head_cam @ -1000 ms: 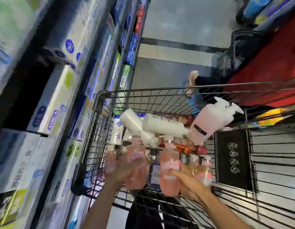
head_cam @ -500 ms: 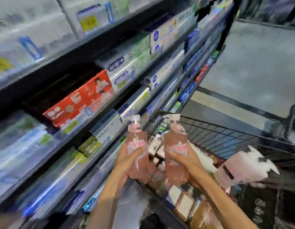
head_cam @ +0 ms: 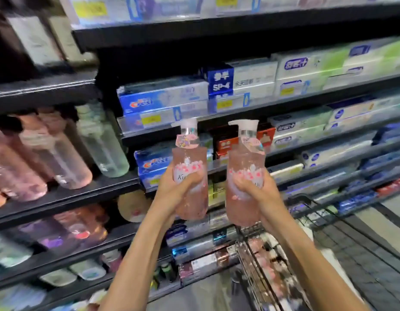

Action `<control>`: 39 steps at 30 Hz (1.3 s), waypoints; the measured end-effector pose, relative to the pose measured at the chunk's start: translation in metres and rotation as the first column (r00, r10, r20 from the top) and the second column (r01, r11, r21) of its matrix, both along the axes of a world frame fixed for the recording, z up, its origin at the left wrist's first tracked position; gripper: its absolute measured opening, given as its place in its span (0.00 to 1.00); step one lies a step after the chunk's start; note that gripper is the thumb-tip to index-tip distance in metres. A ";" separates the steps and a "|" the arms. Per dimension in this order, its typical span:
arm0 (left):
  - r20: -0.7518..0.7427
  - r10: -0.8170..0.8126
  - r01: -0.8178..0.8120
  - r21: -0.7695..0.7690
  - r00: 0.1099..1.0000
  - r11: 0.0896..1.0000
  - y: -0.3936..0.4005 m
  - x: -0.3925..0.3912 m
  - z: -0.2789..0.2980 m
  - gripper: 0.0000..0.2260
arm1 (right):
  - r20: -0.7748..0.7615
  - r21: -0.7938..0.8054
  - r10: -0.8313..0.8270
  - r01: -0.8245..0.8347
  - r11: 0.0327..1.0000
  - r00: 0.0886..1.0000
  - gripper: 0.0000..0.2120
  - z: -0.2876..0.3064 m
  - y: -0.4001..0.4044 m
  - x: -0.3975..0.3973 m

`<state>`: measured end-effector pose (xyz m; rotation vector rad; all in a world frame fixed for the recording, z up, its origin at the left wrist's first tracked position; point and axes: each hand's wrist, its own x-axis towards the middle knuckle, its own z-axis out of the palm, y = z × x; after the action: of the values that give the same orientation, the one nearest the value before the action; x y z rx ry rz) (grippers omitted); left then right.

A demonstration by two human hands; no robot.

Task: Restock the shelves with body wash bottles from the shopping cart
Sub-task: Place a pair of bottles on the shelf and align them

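At nine o'clock, pink and clear plastic bottles (head_cam: 60, 151) stand blurred on a black shelf (head_cam: 66, 196). At centre the left hand (head_cam: 180, 187) grips an upright pink body wash pump bottle (head_cam: 190, 176), fingers wrapped round its label, with blue toothpaste boxes (head_cam: 154, 163) behind. Just beside it at three o'clock, the right hand (head_cam: 254, 189) clamps a matching pink pump bottle (head_cam: 245, 182) above the wire shopping cart (head_cam: 261, 265) at five o'clock.

The left hand (head_cam: 182, 187) covers the lettering on its pink bottle (head_cam: 190, 176), and the right hand (head_cam: 250, 189) hides most of the other bottle's (head_cam: 245, 176) label. The shelf bottles (head_cam: 60, 153) at the left smear with motion blur. The shopping cart (head_cam: 273, 265) runs off the bottom edge, its contents perhaps more pink bottles.
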<state>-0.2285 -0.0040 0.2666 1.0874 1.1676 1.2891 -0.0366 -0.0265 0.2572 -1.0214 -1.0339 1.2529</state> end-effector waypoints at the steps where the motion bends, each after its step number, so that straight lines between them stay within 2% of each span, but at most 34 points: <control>1: 0.005 0.039 -0.039 0.030 0.999 0.999 -0.005 -0.015 0.010 0.11 | -0.014 0.027 0.037 -0.037 0.999 0.999 0.24 0.010 0.001 -0.016; 3: 0.037 0.105 -0.108 0.087 0.994 0.990 -0.017 -0.049 0.029 0.11 | -0.032 0.087 0.104 -0.101 0.991 0.994 0.21 0.031 0.004 -0.051; 5: 0.068 0.165 -0.173 0.138 0.984 0.975 -0.031 -0.084 0.047 0.11 | -0.048 0.144 0.179 -0.171 0.975 0.983 0.23 0.053 0.005 -0.090; 9: 0.064 0.241 -0.250 0.215 0.968 0.944 -0.058 -0.158 0.083 0.22 | -0.047 0.232 0.286 -0.268 0.935 0.957 0.27 0.087 0.004 -0.169; 12: 0.034 0.288 -0.286 0.286 0.957 0.915 -0.073 -0.219 0.108 0.26 | -0.037 0.285 0.316 -0.293 0.913 0.948 0.29 0.109 0.002 -0.232; 17: 0.000 0.354 -0.324 0.403 0.935 0.856 -0.088 -0.320 0.149 0.24 | -0.086 0.402 0.344 -0.283 0.871 0.935 0.22 0.153 -0.005 -0.333; 20: -0.017 0.378 -0.333 0.437 0.926 0.835 -0.091 -0.371 0.169 0.26 | -0.090 0.455 0.366 -0.289 0.842 0.926 0.22 0.173 -0.009 -0.378; 26: 0.007 0.391 -0.348 0.471 0.920 0.811 -0.084 -0.433 0.189 0.24 | -0.056 0.484 0.345 -0.277 0.830 0.937 0.28 0.193 -0.006 -0.428; 30: -0.043 0.426 -0.347 0.510 0.904 0.787 -0.062 -0.461 0.198 0.12 | -0.024 0.477 0.309 -0.261 0.839 0.951 0.32 0.199 0.004 -0.442; 39: -0.183 0.521 -0.364 0.527 0.834 0.768 0.018 -0.503 0.221 0.18 | 0.013 0.464 0.309 -0.279 0.841 0.951 0.35 0.209 0.036 -0.465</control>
<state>-0.7313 0.0138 0.4873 1.4720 1.4610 1.9012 -0.5017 0.0097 0.4661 -0.4605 -1.3961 1.1884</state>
